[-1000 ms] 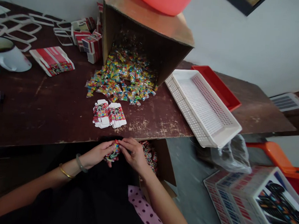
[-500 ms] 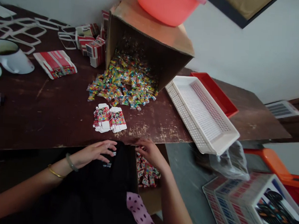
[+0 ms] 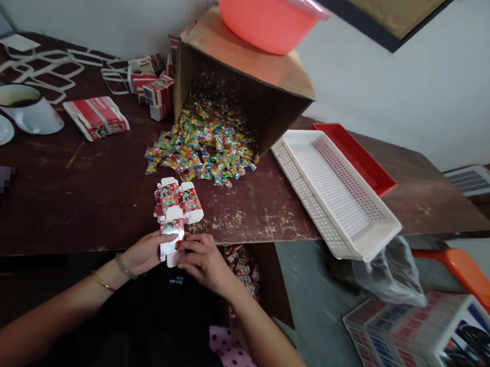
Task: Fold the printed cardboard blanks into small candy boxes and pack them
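Observation:
Between my two hands is a small printed candy carton (image 3: 173,223), its white flaps sticking out at top and bottom. My left hand (image 3: 149,252) grips its left side, thumb across the front. The fingers of my right hand (image 3: 203,261) close on its lower right side. Just beyond, on the table, lie flat stacks of like cartons (image 3: 190,201). Behind them, wrapped candies (image 3: 206,143) spill from a cardboard box (image 3: 251,63) lying on its side. Below the table edge, a box of filled red packs (image 3: 243,268) is partly hidden by my right arm.
A white perforated basket (image 3: 338,194) overhangs the table's front edge, with a red tray (image 3: 365,162) behind it. A pink basin (image 3: 270,20) sits on the cardboard box. To the left stand an enamel mug (image 3: 31,112) and a bundle of cartons (image 3: 96,118). A plastic crate (image 3: 409,334) is at lower right.
My left hand, empty and spread before, now holds a carton from the stacks. My right hand has moved left from above the box of filled packs onto the same carton. The view has shifted slightly.

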Available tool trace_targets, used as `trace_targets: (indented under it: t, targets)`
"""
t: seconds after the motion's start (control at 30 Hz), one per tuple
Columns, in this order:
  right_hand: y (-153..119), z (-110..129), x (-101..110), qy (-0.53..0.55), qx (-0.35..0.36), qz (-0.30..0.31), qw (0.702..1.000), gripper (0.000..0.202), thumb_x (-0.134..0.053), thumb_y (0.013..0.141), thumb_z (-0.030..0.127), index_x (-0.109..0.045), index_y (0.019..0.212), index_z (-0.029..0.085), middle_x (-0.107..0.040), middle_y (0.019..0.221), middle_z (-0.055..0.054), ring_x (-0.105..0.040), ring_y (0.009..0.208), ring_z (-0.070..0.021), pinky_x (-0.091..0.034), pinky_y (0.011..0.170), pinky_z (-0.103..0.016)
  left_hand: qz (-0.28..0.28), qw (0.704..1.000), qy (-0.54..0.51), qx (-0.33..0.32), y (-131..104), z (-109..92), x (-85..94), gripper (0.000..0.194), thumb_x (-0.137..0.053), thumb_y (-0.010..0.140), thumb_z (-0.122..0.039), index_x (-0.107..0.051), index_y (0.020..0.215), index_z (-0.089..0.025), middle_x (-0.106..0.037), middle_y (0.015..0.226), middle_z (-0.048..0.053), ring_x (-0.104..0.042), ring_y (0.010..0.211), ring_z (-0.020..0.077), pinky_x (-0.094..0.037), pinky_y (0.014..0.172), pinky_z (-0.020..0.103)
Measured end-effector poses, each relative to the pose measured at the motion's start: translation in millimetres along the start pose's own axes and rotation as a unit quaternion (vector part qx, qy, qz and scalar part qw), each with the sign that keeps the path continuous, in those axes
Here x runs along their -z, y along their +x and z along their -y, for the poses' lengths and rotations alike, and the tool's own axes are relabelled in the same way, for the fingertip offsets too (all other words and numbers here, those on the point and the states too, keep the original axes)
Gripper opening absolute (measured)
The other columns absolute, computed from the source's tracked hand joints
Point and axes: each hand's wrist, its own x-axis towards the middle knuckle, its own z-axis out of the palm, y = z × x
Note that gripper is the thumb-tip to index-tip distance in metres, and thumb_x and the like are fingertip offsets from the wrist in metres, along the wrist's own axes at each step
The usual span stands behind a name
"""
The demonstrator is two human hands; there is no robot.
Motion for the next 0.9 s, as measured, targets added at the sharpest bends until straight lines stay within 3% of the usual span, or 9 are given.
trace_targets:
  t: [0.1, 0.17, 0.27, 0.37, 0.47, 0.63, 0.77, 0.9]
  targets:
    - [0, 20, -16, -0.012, -0.077, -0.067, 0.995, 0.029, -0.063, 0.091, 0.034, -0.066, 0.118, 0.025, -0.064, 0.123, -0.007, -0.049, 0.118, -0.0215, -0.039, 0.102, -0.041, -0.036, 0.991, 0.122, 0.043, -3, 10, -11.3, 0.025, -0.078, 0.066, -0.020, -0.070, 0.089, -0.015, -0.075, 0.077, 0.003, -0.067, 0.071, 0.0192, -0.051, 0.071, 0.031]
    - [2, 23, -25, -0.033, -0.121, -0.099, 0.987, 0.031, -0.062, 0.091, 0.034, -0.065, 0.120, 0.025, -0.063, 0.124, -0.008, -0.048, 0.119, -0.0223, -0.038, 0.103, -0.042, -0.044, 0.982, 0.177, 0.057, -9, 15, -19.4, 0.022, -0.078, 0.063, -0.019, -0.068, 0.082, -0.015, -0.073, 0.071, 0.001, -0.066, 0.067, 0.0185, -0.051, 0.068, 0.030]
    - [0, 28, -40, -0.059, -0.164, -0.128, 0.976, 0.028, -0.061, 0.092, 0.035, -0.066, 0.118, 0.026, -0.058, 0.131, -0.007, -0.045, 0.123, -0.0229, -0.039, 0.103, -0.042, -0.088, 0.980, 0.173, 0.053, -21, 14, -28.4, 0.030, -0.078, 0.060, -0.018, -0.066, 0.088, -0.017, -0.075, 0.080, 0.001, -0.068, 0.077, 0.0208, -0.053, 0.071, 0.030]
    - [-5, 37, -53, -0.101, -0.210, -0.169, 0.958, 0.041, -0.061, 0.090, 0.044, -0.062, 0.126, 0.024, -0.048, 0.142, -0.009, -0.040, 0.130, -0.0245, -0.037, 0.106, -0.042, -0.117, 0.976, 0.165, 0.080, -30, 10, -30.8, 0.046, -0.079, 0.056, -0.017, -0.064, 0.099, -0.019, -0.075, 0.090, 0.003, -0.069, 0.085, 0.0244, -0.054, 0.070, 0.031]
    - [-11, 42, -60, -0.126, -0.209, -0.163, 0.956, 0.036, -0.061, 0.090, 0.044, -0.064, 0.122, 0.028, -0.053, 0.139, -0.005, -0.038, 0.131, -0.0235, -0.033, 0.109, -0.041, -0.121, 0.972, 0.176, 0.093, -33, 10, -30.4, 0.054, -0.079, 0.056, -0.017, -0.061, 0.106, -0.022, -0.074, 0.091, 0.001, -0.069, 0.086, 0.0241, -0.055, 0.068, 0.029]
    - [-19, 41, -54, -0.117, -0.175, -0.182, 0.960, 0.020, -0.060, 0.092, 0.037, -0.069, 0.109, 0.031, -0.062, 0.127, -0.001, -0.045, 0.123, -0.0219, -0.027, 0.112, -0.044, -0.108, 0.976, 0.178, 0.069, -31, 13, -35.0, 0.044, -0.075, 0.061, -0.019, -0.061, 0.102, -0.020, -0.071, 0.075, -0.003, -0.068, 0.075, 0.0211, -0.053, 0.065, 0.028]
    - [-18, 42, -48, -0.059, -0.181, -0.207, 0.960, 0.029, -0.064, 0.089, 0.038, -0.065, 0.116, 0.027, -0.062, 0.123, -0.005, -0.049, 0.117, -0.0229, -0.033, 0.106, -0.044, -0.077, 0.976, 0.197, 0.056, -30, 13, -35.2, 0.031, -0.074, 0.063, -0.020, -0.059, 0.090, -0.018, -0.066, 0.062, -0.004, -0.061, 0.057, 0.0156, -0.049, 0.058, 0.026]
    - [-14, 43, -48, 0.001, -0.163, -0.211, 0.964, 0.012, -0.061, 0.091, 0.031, -0.069, 0.098, 0.025, -0.065, 0.114, -0.005, -0.054, 0.108, -0.0209, -0.035, 0.101, -0.042, -0.097, 0.972, 0.212, 0.012, -29, 9, -30.2, 0.034, -0.073, 0.063, -0.021, -0.060, 0.093, -0.018, -0.067, 0.069, -0.004, -0.061, 0.062, 0.0159, -0.049, 0.062, 0.028]
